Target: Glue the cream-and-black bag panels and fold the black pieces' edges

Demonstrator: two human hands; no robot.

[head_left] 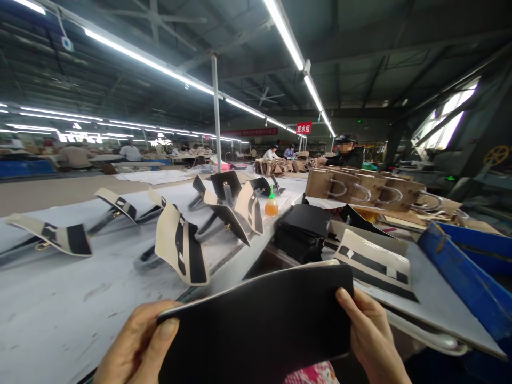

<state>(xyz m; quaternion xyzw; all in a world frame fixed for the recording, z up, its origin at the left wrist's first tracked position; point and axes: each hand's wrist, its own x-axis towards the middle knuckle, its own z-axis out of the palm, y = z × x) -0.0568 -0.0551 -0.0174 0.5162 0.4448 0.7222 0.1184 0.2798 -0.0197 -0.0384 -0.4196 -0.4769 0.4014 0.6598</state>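
Note:
A black leather-like panel with a thin pale edge is stretched between my two hands, low in the view. My left hand pinches its left end, thumb on the black face and fingers behind. At the opposite end, my right hand grips the side with the thumb in front. Beyond the panel, several curved cream-backed pieces with black strips, such as this piece, stand on the white-covered table. Some carry straps and metal fittings. To the right lies another cream-backed panel with black bands.
A bottle of amber liquid with a green nozzle stands near the table's edge. Right of it are a stack of black pieces, brown bags with wrapped handles, and a blue bin. A person in dark clothing is farther back.

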